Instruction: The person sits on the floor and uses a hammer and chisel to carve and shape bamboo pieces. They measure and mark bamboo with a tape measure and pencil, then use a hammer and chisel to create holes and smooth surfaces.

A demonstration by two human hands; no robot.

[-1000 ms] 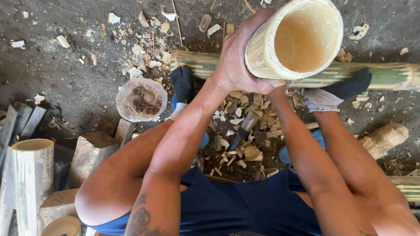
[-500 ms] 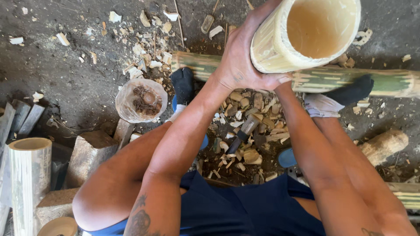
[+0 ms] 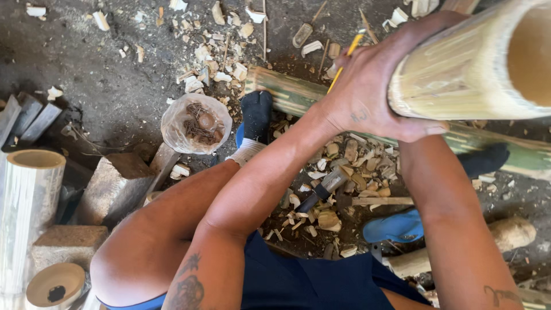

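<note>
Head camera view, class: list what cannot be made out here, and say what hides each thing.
- Right hand: hidden in the head view behind the bamboo tube.
- Tube's far end: cut off by the right edge.
- Left hand: palm pressed to the tube, hidden.
- Plastic bag: dark contents too small to identify.
- Hammer-like tool among the chips: its handle is partly buried.
- Green bamboo pole: its middle is hidden by the left hand and tube.
</note>
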